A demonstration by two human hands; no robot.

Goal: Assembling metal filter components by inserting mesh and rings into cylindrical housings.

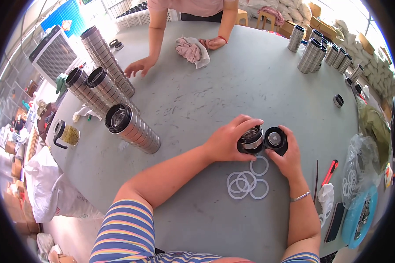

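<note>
In my left hand (226,141), fingers and thumb wrap round a short cup-like ring piece (251,136) with a silver band and black edges. My right hand (290,154) grips a round black cap (275,137) with a small silver disc in its middle. The two parts are side by side just above the table, their edges close together; whether they touch I cannot tell. Several translucent white sealing rings (259,189) lie overlapping on the grey table (197,210), just below my hands.
Tall stacks of silver ring pieces (138,133) stand at the left, near a glass jar (69,133). More stacks (311,55) stand far right. Opposite, a person's hand (140,65) rests near a cloth (192,51). At right lie a red cutter (330,172), a phone (336,222) and a blue basin (369,210).
</note>
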